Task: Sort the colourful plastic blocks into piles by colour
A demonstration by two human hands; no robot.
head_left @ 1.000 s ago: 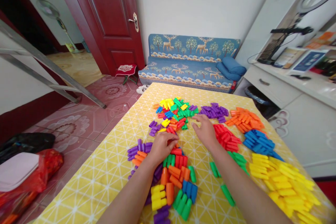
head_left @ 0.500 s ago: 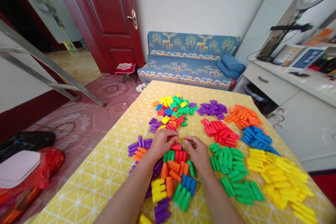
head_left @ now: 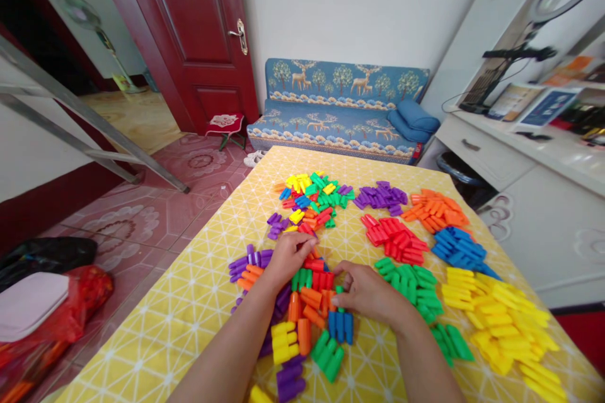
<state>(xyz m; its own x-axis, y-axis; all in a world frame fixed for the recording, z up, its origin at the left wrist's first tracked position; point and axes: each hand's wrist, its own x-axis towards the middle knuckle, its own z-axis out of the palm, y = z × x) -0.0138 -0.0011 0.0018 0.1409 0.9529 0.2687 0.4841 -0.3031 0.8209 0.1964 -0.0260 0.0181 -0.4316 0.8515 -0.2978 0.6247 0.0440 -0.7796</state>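
Observation:
My left hand (head_left: 289, 259) hovers at the upper edge of a mixed heap of plastic tube-shaped pieces, thumb and forefinger pinched together; anything between them is hidden. Just below its fingertips lie red pieces (head_left: 322, 280) and green pieces (head_left: 301, 279). My right hand (head_left: 366, 289) is at the heap's right side, thumb and forefinger apart, around a green piece (head_left: 340, 295) that is partly covered. Near its thumb are blue pieces (head_left: 341, 326) and orange pieces (head_left: 312, 297). Yellow pieces (head_left: 285, 343) and purple pieces (head_left: 290, 381) lie closer to me.
Single-colour piles stand on the right of the yellow-clothed table (head_left: 189, 302): purple (head_left: 382, 196), red (head_left: 394, 239), orange (head_left: 437, 209), blue (head_left: 460, 249), green (head_left: 411, 286) and yellow (head_left: 508, 321). A mixed pile (head_left: 312, 201) lies farther back. Behind the table is a blue sofa (head_left: 331, 113).
My right hand has turned inward and come down nearer the heap's right side, with its thumb by the green and blue pieces. My left hand has barely moved.

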